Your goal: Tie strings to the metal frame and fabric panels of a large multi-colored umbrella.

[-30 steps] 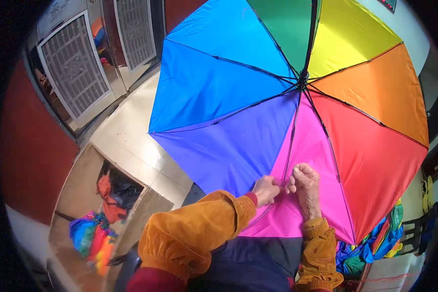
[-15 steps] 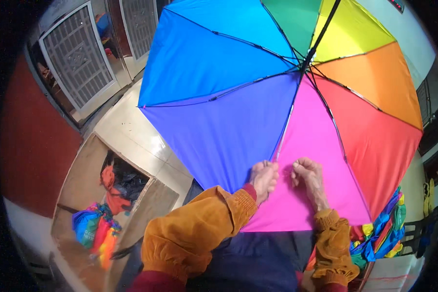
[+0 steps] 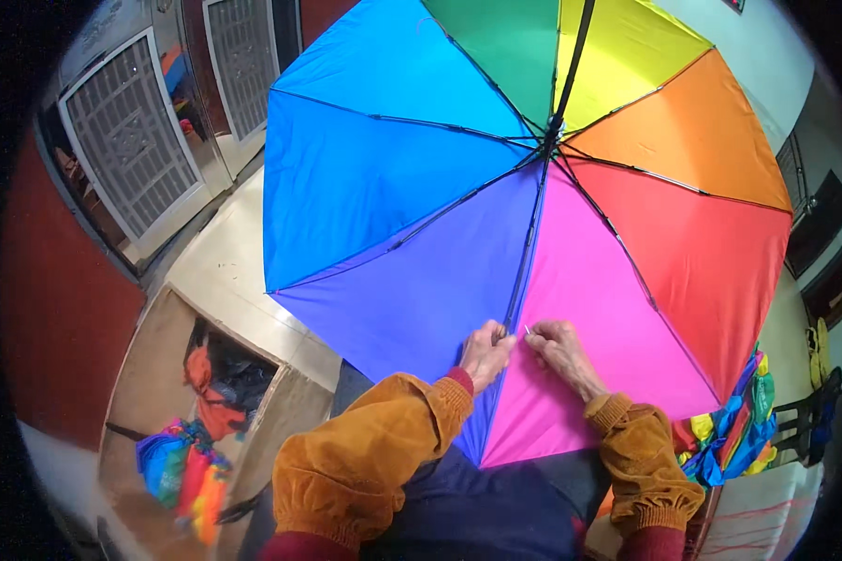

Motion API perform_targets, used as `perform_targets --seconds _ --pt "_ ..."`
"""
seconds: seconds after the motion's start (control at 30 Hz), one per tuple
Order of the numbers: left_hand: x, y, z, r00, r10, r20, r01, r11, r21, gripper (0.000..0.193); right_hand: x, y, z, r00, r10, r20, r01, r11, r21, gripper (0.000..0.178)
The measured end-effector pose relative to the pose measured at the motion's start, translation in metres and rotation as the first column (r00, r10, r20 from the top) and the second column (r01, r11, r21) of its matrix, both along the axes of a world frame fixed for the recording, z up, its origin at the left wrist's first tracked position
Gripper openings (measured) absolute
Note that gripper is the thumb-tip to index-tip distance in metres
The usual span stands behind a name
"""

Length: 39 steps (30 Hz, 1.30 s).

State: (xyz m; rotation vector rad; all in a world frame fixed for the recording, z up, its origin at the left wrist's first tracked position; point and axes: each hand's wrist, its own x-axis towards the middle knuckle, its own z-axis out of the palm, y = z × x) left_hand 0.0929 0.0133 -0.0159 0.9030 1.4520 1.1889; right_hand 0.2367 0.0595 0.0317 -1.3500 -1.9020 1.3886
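Observation:
An open umbrella [image 3: 617, 309] with rainbow-coloured panels spreads before me, its underside, black shaft [image 3: 575, 61] and thin ribs showing. My left hand [image 3: 487, 355] is closed in a pinch around a rib [image 3: 524, 257] along the seam between the violet and pink panels. Close by on the right, over the pink panel, my right hand [image 3: 561, 356] pinches a thin, shiny, pin-like piece [image 3: 529, 329], too small to name for certain. A narrow gap separates the two hands. The umbrella's near corner hangs over my dark-clothed lap [image 3: 496, 510].
On the left stands an open cardboard box [image 3: 299, 421] holding folded colourful umbrellas [image 3: 182, 472] and orange-red cloth [image 3: 213, 393]. More bundled rainbow fabric [image 3: 734, 425] lies at the right, near a dark chair [image 3: 809, 421]. Grilled doors [image 3: 136, 136] stand beyond the tiled floor [image 3: 234, 262].
The umbrella has turned counterclockwise, and its hub has shifted left in view. Both hands have shifted slightly left and remain near the violet-pink seam. A shiny tip now shows at my right fingers.

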Motion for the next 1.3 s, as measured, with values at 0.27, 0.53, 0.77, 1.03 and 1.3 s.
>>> perform_targets --seconds 0.27,0.53,0.77,1.03,1.3 --pt "-0.009 0.015 -0.018 0.995 -0.091 0.049 0.088 0.994 0.059 0.018 -0.009 -0.008 -0.021 0.992 0.022 0.121 -0.072 0.9 0.43 0.014" --pt "-0.014 0.013 0.009 0.952 -0.055 0.3 0.071 0.997 -0.042 0.015 -0.012 -0.006 -0.019 0.992 -0.129 0.008 0.125 0.973 0.192 0.013" --pt "-0.016 0.019 0.001 0.944 -0.16 0.289 0.162 0.987 0.016 0.009 -0.014 0.006 -0.031 0.988 -0.148 0.042 0.112 0.878 0.466 0.012" --pt "-0.018 0.016 0.005 0.853 0.0 0.521 0.045 0.996 -0.074 0.012 -0.017 0.014 -0.033 0.988 -0.083 0.128 -0.003 0.829 0.56 0.01" --pt "-0.02 0.017 0.005 0.817 -0.021 0.577 0.07 0.996 -0.063 0.014 -0.008 0.015 -0.027 0.972 0.069 0.226 -0.192 0.787 0.586 0.015"
